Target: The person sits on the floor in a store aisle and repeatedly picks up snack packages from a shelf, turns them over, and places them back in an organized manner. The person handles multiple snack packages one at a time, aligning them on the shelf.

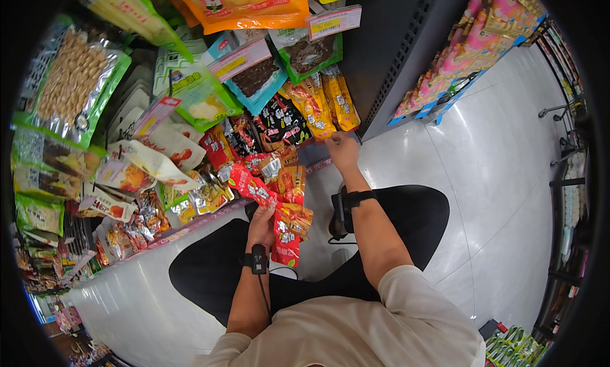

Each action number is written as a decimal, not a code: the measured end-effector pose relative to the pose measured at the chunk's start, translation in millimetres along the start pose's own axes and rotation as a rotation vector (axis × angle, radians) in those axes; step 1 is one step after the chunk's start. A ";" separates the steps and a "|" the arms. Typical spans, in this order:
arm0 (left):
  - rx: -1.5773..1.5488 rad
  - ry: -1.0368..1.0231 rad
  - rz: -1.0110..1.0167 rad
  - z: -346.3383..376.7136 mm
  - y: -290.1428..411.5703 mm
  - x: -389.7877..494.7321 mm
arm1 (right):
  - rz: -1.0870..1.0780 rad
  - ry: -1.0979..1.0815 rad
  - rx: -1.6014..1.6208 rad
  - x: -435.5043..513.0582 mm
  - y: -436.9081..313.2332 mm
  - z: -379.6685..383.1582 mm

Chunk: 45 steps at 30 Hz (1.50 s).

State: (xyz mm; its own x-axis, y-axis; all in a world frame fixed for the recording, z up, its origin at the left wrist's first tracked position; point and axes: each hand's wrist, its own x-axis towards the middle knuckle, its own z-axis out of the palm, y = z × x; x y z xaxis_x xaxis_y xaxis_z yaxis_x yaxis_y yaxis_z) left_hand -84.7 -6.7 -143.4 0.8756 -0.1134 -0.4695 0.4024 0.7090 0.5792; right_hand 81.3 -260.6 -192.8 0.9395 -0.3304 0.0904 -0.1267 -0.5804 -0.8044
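My left hand [261, 226] grips several red snack packets [287, 229], fanned out above my lap with clear windows showing brown food. My right hand [344, 150] is at the front of the bottom shelf, its fingertips at the lower end of a yellow snack packet [314, 112]. Whether they pinch it is hidden by the hand. Another yellow packet [342, 100] leans just to the right. Black packets [281, 121] lie to the left of the yellow ones, and a red packet [219, 145] rests farther left on the shelf.
Hanging bags, including a bag of peanuts [71, 76], crowd the upper left. Price tags [333, 23] jut from the shelves. A dark perforated shelf panel [398, 48] rises at the right, beside pink packets [457, 52]. Pale glossy floor [495, 176] extends rightward; my knees flank the hands.
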 end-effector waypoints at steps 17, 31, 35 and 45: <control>0.079 -0.097 -0.174 2.7 -15.5 17.7 | 0.012 0.063 -0.080 61.3 -2.4 48.2; 0.206 0.000 -0.237 19.8 -8.7 17.0 | -0.091 0.067 -0.417 113.1 19.7 31.5; 0.335 0.109 -0.278 22.5 -0.3 19.6 | -0.326 0.176 -0.333 102.8 19.2 19.3; 0.120 -0.024 0.022 28.1 -8.0 25.4 | -0.044 -1.047 0.286 -9.0 -78.6 -44.7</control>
State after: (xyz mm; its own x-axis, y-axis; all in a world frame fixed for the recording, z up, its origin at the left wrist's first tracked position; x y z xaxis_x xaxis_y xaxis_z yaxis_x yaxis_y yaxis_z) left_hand -58.2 -34.9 -141.2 0.8901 -0.1168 -0.4406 0.4112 0.6230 0.6654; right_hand 68.6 -245.3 -104.1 0.7639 0.5639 -0.3138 -0.1345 -0.3364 -0.9321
